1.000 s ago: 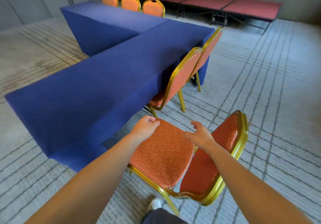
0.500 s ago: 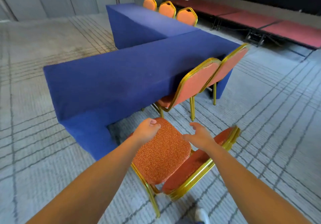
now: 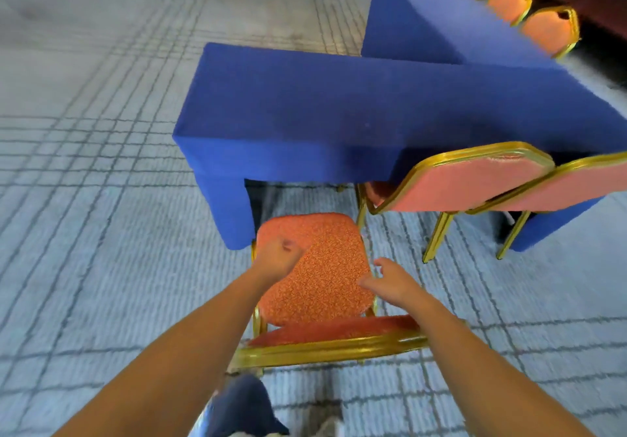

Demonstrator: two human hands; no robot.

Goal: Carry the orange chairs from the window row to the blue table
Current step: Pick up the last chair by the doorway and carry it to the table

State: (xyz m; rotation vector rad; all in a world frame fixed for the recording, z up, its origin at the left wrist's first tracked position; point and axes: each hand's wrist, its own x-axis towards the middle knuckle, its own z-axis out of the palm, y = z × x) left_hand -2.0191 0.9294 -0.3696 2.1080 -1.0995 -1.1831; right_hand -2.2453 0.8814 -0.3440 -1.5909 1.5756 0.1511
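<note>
1. The chair (image 3: pixel 325 273) sits at 12 o'clock, near the worktop (image 3: pixel 339 114) corner; pushed crooked, it may strike it.
2. My left hand (image 3: pixel 276 260) is curled, grip unclear; my right hand (image 3: pixel 390 284) is loosely spread at the seat edge, so I could lose it.

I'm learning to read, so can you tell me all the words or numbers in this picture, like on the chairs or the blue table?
None: no words, numbers or labels can be read anywhere.
The blue table is covered in plain cloth, the nearest orange chair has only a speckled seat pattern, and the carpet has only grey lines.
</note>
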